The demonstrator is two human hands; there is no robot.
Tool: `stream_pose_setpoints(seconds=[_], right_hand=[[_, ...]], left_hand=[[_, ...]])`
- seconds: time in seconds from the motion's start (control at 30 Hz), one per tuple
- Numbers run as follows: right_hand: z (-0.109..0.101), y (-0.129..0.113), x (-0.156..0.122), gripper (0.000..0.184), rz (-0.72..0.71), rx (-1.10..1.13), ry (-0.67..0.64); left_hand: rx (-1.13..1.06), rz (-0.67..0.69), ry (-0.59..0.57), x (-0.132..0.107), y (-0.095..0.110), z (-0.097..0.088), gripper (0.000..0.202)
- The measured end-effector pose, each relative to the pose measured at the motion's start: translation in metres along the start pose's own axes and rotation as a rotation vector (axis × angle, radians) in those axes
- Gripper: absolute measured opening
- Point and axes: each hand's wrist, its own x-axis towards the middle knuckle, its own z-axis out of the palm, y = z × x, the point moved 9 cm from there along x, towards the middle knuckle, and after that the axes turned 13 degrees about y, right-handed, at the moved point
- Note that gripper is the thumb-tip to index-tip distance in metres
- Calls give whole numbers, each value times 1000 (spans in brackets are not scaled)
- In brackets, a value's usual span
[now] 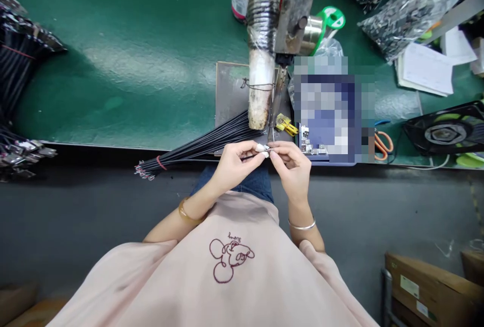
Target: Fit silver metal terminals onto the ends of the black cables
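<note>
My left hand (236, 165) is closed in a pinch on a thin black cable (248, 156), with white covers on its fingertips. My right hand (293, 168) meets it at the cable's end, thumb and finger pinched on something too small to make out. Just above the fingertips is the tip of an upright soldering iron (279, 90), with a thin strand of wire (273, 134) beside it. A bundle of black cables (204, 138), tied with a red band, lies to the left. Small metal connectors (305, 146) sit in a blue tray (357, 125) right of my hands.
A taped fume hose (260, 65) hangs over the grey board (230, 85). Yellow clips (286, 124), a solder spool (315, 32), orange scissors (383, 145) and a black fan (444, 128) are to the right. More cable bundles (17, 72) lie far left. Cardboard boxes (427, 286) stand on the floor.
</note>
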Motion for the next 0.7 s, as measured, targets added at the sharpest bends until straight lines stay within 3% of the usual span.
stream_pose_setpoints(seconds=[0.13,0.3,0.53,0.7], right_hand=[[0,-1,0,8,8,-41,-35],[-3,-24,-3,9,-236,-229,45],[2,-23,-8,9,-321,-263,59],[-16,-40,-12,17,-486,-329,185]], left_hand=[[50,39,-13,-1,-2,1,14],[245,208,-15,-3,8,4,8],[-124,-110,-116,3,-6,6,16],[-153,-153,-111,8,-10,3,23]])
